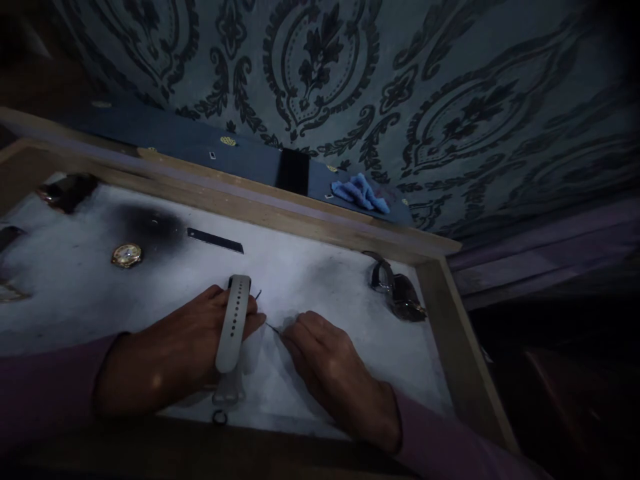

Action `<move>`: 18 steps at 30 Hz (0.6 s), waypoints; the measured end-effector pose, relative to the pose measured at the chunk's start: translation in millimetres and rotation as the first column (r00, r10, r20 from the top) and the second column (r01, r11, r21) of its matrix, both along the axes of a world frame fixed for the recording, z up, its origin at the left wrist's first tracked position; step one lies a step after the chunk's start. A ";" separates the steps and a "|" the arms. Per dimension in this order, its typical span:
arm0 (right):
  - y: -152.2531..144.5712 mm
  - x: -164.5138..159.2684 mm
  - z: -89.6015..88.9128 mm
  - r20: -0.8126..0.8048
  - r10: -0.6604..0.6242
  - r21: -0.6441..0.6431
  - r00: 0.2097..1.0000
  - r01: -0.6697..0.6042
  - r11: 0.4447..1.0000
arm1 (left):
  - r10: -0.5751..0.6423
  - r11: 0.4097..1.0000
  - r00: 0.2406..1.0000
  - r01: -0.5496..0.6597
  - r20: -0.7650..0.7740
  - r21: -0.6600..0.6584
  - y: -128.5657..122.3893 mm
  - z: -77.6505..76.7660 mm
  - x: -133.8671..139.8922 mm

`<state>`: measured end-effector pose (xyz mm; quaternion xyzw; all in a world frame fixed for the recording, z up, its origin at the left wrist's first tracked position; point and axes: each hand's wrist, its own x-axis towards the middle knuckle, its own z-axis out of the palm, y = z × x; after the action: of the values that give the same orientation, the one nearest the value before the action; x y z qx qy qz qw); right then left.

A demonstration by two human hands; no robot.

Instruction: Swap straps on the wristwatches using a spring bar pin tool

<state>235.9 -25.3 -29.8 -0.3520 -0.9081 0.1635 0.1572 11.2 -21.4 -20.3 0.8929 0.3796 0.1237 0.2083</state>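
In the head view my left hand (185,343) is closed around a pale grey watch with a holed strap (233,333), which hangs over the back of the fingers. A small dark tip shows past those fingers. My right hand (330,363) pinches a thin, pointed metal tool (273,329); its exact kind is too dim to make out. The tool's tip points at the left fingertips, close to them. Below the strap, a dark ring-shaped piece (219,417) lies near the front edge of the white surface (280,267).
A gold watch face (127,255) and a flat dark blade-like strip (215,241) lie beyond my left hand. Dark watches (406,298) rest at right, another (67,192) at far left. Wooden rims (457,347) border the surface. A blue cloth (361,192) sits behind.
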 end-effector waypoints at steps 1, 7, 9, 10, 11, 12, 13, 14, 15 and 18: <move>0.2 0.3 -0.6 -0.005 0.000 -0.006 1.000 0.000 1.000 | -0.004 1.000 1.000 0.004 0.005 -0.013 0.9 -0.1 0.1; 1.1 1.2 0.5 -0.036 -0.007 -0.027 0.999 0.006 1.000 | -0.032 0.999 0.999 0.033 0.015 -0.026 4.3 4.8 1.3; 1.3 0.9 2.2 -0.044 -0.011 -0.023 0.999 0.010 1.000 | -0.030 0.999 0.999 0.031 0.033 -0.029 4.2 5.9 1.8; 1.4 0.6 3.1 -0.048 -0.011 -0.019 0.999 0.010 1.000 | -0.028 0.999 0.999 0.029 0.044 -0.029 3.8 5.8 1.9; 1.6 0.4 3.9 -0.050 -0.010 -0.019 0.999 0.009 1.000 | -0.024 0.999 0.998 0.025 0.049 -0.034 3.2 5.3 1.9; 1.7 0.2 4.5 -0.052 -0.011 -0.021 0.999 0.010 1.000 | -0.015 0.999 0.998 0.017 0.054 -0.037 2.5 4.5 1.8; 1.9 0.0 4.9 -0.055 -0.013 -0.023 0.998 0.011 1.000 | -0.004 0.999 0.999 0.006 0.053 -0.045 1.8 3.5 1.6; 2.1 -0.2 5.2 -0.057 -0.013 -0.026 0.998 0.011 1.000 | 0.007 0.999 0.999 -0.005 0.052 -0.054 1.1 2.5 1.2; 2.3 -0.2 5.2 -0.059 -0.013 -0.029 0.998 0.012 1.000 | 0.012 0.998 0.999 -0.009 0.049 -0.060 0.5 1.8 0.8; 2.3 0.0 4.5 -0.065 -0.014 -0.029 0.998 0.012 0.999 | -0.014 0.999 0.998 0.016 0.065 -0.038 -0.2 0.9 -0.9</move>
<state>235.9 -23.0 -25.3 -0.3547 -0.8976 0.1871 0.1829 10.3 -21.6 -19.3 0.8871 0.3683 0.1435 0.2384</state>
